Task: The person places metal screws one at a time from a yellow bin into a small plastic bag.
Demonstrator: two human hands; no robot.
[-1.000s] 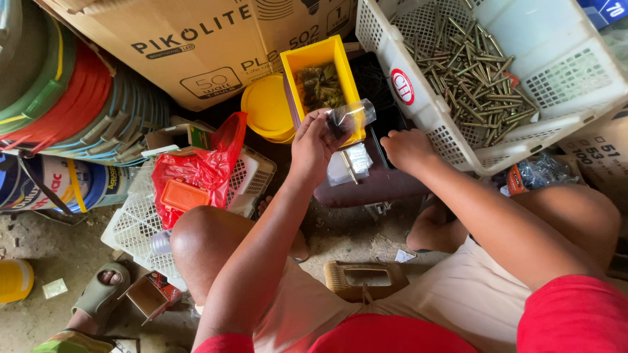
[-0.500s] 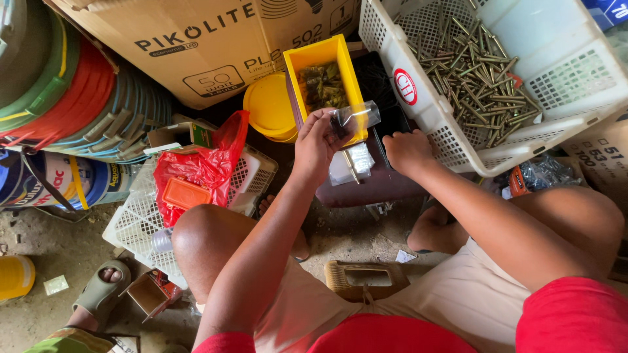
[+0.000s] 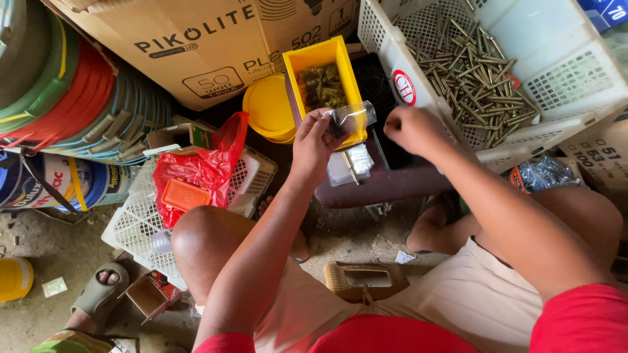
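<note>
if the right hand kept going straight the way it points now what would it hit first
Probably the small clear plastic bag held by the left hand: the right hand points leftward at it, a small gap apart. Depth is unclear; the yellow bin lies behind.

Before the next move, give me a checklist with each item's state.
1. Left hand grips the small clear bag: ok.
2. Bag mouth open: cannot tell.
3. Right hand holds a screw: cannot tell, fist closed.
4. White basket stocked with screws: ok.
5. Yellow bin close under the bag: ok.
6. Spare bags near the hands: ok.
</note>
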